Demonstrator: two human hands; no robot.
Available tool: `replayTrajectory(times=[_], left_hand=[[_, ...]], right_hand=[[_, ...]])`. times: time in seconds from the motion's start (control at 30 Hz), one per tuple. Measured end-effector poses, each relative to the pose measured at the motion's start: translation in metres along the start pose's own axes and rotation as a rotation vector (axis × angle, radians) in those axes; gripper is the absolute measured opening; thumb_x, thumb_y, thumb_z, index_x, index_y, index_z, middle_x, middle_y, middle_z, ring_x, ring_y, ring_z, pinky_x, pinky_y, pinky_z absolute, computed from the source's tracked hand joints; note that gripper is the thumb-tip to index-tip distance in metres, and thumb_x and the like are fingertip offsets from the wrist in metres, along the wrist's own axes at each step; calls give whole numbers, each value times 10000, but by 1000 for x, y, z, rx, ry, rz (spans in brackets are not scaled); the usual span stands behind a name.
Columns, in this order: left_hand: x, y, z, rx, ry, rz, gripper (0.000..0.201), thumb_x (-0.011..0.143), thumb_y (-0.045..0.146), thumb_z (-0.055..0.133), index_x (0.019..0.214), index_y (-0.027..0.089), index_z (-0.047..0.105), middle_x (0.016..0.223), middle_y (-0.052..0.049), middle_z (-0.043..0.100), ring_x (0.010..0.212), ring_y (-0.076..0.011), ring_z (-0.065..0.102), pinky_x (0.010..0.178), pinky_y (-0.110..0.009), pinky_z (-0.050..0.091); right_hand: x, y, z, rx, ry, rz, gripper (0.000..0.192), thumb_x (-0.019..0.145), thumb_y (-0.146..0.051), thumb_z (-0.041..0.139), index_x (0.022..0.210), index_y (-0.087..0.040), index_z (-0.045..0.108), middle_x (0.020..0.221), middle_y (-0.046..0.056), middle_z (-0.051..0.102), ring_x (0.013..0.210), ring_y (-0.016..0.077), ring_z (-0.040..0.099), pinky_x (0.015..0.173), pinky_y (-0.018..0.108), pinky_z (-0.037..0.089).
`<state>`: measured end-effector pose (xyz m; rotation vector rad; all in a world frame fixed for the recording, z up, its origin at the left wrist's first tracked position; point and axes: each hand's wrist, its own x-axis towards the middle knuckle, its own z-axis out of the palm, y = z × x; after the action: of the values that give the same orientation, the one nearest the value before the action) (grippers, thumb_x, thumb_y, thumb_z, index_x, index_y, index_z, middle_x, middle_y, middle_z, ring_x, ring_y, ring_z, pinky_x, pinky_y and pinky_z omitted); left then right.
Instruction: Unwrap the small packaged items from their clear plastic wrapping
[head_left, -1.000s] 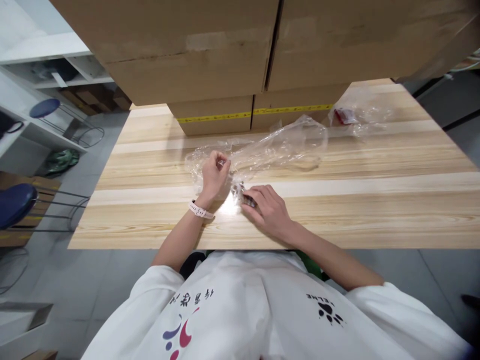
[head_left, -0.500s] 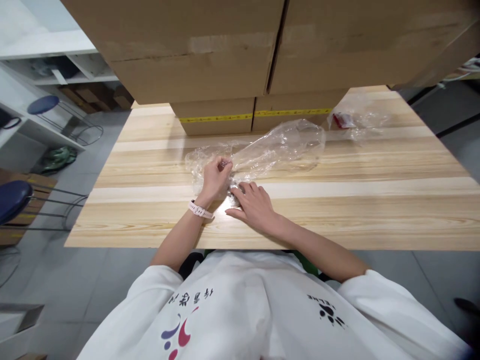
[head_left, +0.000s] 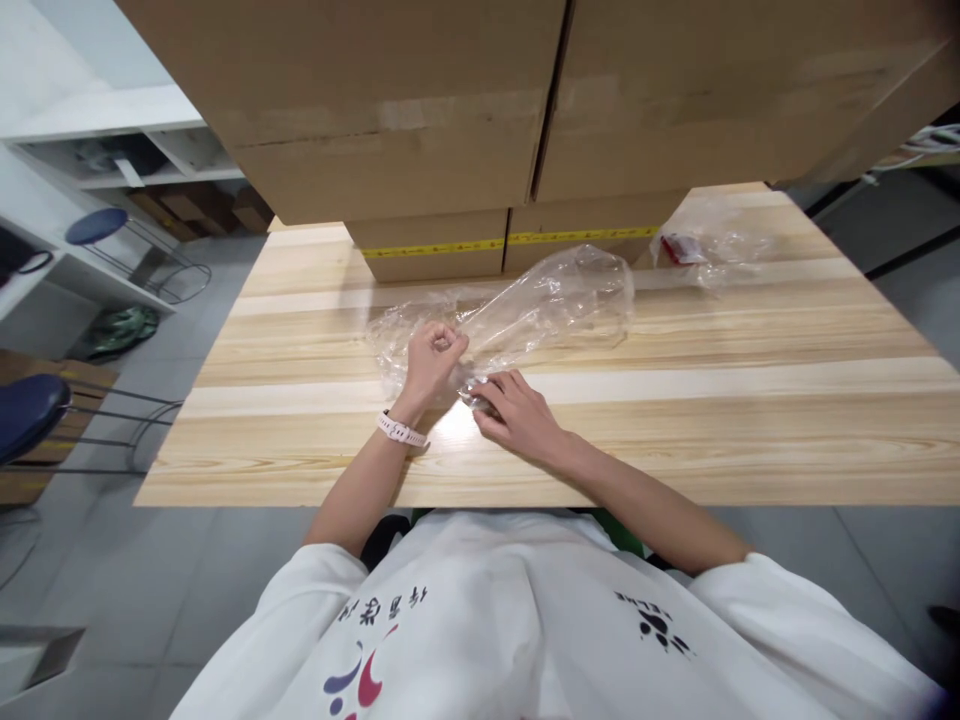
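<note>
Left hand (head_left: 433, 358): fingers curled tight, pinching the clear plastic bag (head_left: 525, 310).
Right hand (head_left: 517, 418): fingertips together, pressing the bag's near end, just beside the left fingers.

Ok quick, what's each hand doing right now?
Left hand: closed in a fist on the clear plastic bag.
Right hand: fingers pressing a small item at the bag's edge; grip unclear.

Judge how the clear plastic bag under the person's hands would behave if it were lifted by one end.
The clear plastic bag looks thin and crumpled, so it would probably flop and sag. It seems very light for its size. Its glossy film may slip in the grip of the left hand.
</note>
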<state>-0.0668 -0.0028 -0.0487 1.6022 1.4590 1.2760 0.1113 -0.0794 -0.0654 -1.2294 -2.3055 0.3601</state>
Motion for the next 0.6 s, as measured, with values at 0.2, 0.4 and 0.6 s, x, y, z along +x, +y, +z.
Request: replayTrajectory(times=[0.2, 0.4, 0.6], left_hand=[[-3, 2, 0, 57, -56, 66, 307, 787, 120, 688, 562, 205, 496, 1021, -58, 738, 1149, -245, 615, 1057, -439, 457], [-9, 0, 5, -159, -167, -92, 354, 830, 240, 693, 553, 225, 473, 826, -66, 699, 1188, -276, 679, 846, -371, 562], [-6, 0, 6, -239, -125, -140, 349, 801, 271, 739, 577, 231, 475, 754, -50, 698, 1171, -282, 702, 869, -382, 573]], right_hand=[[-24, 21, -7, 144, 168, 69, 228, 959, -292, 645, 1178, -229, 644, 1104, 86, 699, 1055, 262, 605, 912, 420, 513], [-11, 6, -9, -84, -29, 229, 386, 930, -465, 699, 1220, -222, 622, 1229, 117, 647, 1123, 311, 550, 783, 408, 522], [-4, 2, -8, -50, 0, 230, 263, 902, -274, 647, 1158, -218, 630, 1176, 107, 675, 1170, 296, 543, 758, 378, 520]])
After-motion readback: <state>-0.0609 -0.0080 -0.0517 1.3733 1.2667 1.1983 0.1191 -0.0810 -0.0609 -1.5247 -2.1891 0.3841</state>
